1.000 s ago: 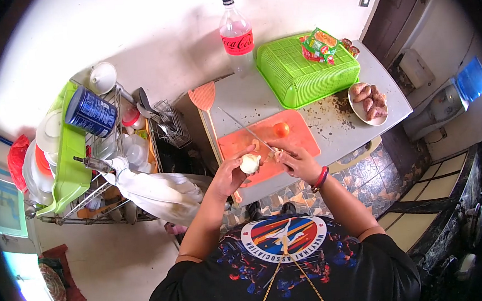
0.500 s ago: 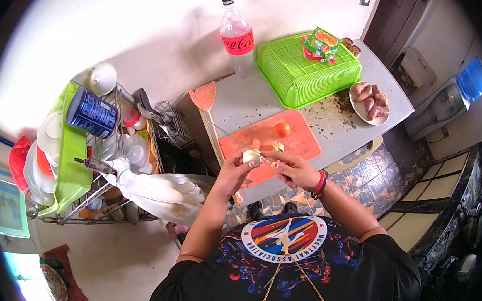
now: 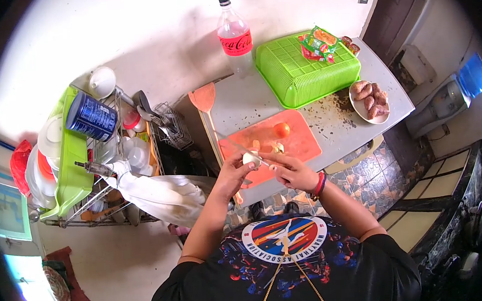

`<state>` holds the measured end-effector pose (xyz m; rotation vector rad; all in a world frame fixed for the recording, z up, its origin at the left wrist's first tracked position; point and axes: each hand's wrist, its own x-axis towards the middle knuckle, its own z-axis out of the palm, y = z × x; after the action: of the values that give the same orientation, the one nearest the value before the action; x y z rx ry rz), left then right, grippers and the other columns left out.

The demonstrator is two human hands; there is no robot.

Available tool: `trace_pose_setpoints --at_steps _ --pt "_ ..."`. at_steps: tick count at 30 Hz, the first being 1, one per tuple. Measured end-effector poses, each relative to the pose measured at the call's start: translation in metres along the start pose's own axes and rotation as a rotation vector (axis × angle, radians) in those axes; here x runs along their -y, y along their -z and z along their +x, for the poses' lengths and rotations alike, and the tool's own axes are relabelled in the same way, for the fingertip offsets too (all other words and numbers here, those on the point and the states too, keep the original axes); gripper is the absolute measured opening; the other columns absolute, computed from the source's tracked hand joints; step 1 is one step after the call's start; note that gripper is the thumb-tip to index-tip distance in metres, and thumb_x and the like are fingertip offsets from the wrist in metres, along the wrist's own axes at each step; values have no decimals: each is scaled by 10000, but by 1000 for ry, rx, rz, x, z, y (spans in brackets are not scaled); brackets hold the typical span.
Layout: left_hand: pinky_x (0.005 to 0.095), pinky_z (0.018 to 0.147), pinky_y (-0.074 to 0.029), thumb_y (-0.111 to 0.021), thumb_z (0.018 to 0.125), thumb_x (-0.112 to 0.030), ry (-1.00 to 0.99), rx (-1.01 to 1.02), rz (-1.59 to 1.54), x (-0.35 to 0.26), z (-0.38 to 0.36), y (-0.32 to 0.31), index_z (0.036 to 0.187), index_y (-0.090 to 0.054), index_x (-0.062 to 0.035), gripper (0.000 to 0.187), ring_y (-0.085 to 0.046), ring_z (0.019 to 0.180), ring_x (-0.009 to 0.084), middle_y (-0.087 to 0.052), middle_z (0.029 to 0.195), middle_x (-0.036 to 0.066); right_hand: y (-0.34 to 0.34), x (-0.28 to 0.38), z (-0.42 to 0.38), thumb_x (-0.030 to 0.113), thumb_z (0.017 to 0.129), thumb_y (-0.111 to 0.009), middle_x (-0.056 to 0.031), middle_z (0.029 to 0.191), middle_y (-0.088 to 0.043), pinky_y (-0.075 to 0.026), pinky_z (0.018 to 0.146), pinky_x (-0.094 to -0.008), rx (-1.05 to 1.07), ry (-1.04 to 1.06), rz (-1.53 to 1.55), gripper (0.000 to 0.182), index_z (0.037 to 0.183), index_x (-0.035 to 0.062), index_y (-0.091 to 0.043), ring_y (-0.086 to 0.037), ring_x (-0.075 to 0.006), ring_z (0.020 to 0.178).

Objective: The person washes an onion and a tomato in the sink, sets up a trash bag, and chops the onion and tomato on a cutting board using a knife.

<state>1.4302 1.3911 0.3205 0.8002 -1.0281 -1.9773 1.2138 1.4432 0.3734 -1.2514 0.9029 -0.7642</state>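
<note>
My left hand (image 3: 233, 176) is closed round a pale, peeled onion-like bulb (image 3: 251, 160) above the near edge of the pink cutting board (image 3: 302, 140). In my right hand (image 3: 293, 172) is a knife (image 3: 238, 145), its long thin blade pointing up and left across the bulb. A red tomato (image 3: 281, 130) lies on the board beyond my hands. Beside it are small orange pieces (image 3: 256, 144) and pale yellowish scraps (image 3: 278, 148), too small to make out exactly.
Behind the board stand a Coca-Cola bottle (image 3: 235, 39) and an upturned green basket (image 3: 308, 73) with packets (image 3: 320, 43) on top. A plate of brownish-red roots (image 3: 371, 103) is at right. An orange fly swatter (image 3: 204, 99) lies left, near a dish rack (image 3: 117, 212).
My right hand and the knife have shifted slightly against the bulb. My left hand still holds the bulb in nearly the same place. The view has moved a little.
</note>
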Motion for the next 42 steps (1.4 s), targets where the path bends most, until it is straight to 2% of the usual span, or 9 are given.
trace_pose_setpoints --at_steps 5,8,11,17,23,32,35,38,42 --pt "349 939 -465 -637 806 3 -23 28 -45 -1 0 2 1237 -517 6 448 -599 1014 208 -622 1079 103 0 -15 3 229 984 -467 50 597 -399 -318 442 -203 -56 -15 183 380 1337 90 -487 -372 -34 500" --pt "377 984 -440 -628 794 15 -59 82 -134 3 -2 10 1242 -515 -3 462 -580 1078 248 -605 1129 120 9 -17 4 242 984 -473 51 583 -401 -294 404 -199 -218 -116 321 385 1338 89 -480 -366 -36 471" --pt "394 1033 -401 -618 795 12 -151 87 -290 -4 -3 -2 1242 -516 -8 459 -525 1178 293 -570 1213 136 18 -16 1 249 984 -474 48 583 -403 -280 383 -200 -212 -121 347 399 1348 85 -460 -360 -42 455" --pt "387 1056 -383 -609 833 -59 -165 178 -413 0 3 4 1291 -478 -43 477 -443 1265 326 -531 1278 150 19 -15 5 259 991 -454 49 594 -389 -278 387 -196 -178 -96 300 410 1365 93 -440 -336 -40 446" --pt "392 1033 -409 -592 883 -127 -133 117 -550 2 1 7 1292 -469 -49 434 -488 1201 343 -503 1293 185 24 -36 12 274 994 -440 50 608 -398 -288 394 -195 -183 -60 230 426 1377 88 -425 -352 -44 454" --pt "379 960 -479 -551 919 -132 -104 68 -540 7 3 12 1237 -491 -27 341 -532 1148 329 -513 1263 192 31 -58 16 250 994 -417 31 666 -430 -334 414 -210 -229 -131 102 399 1383 162 -435 -398 -57 485" --pt "360 948 -480 -549 925 -129 -46 -17 -493 6 4 11 1228 -491 -22 327 -551 1125 292 -538 1229 167 36 -68 17 255 993 -414 34 644 -432 -329 411 -218 -197 -64 41 400 1374 139 -444 -399 -59 476" --pt "323 927 -476 -578 905 -91 -72 -230 -6 21 14 19 1207 -493 -16 323 -559 1106 228 -572 1168 129 43 -78 20 272 988 -426 36 612 -431 -317 401 -220 -213 -117 71 397 1351 116 -466 -395 -59 455" --pt "286 863 -478 -630 861 -55 -183 -258 550 38 24 28 1158 -513 -17 321 -584 1001 185 -570 1116 105 46 -79 22 287 985 -431 31 588 -434 -304 391 -219 -267 -249 120 383 1310 97 -498 -381 -58 434"
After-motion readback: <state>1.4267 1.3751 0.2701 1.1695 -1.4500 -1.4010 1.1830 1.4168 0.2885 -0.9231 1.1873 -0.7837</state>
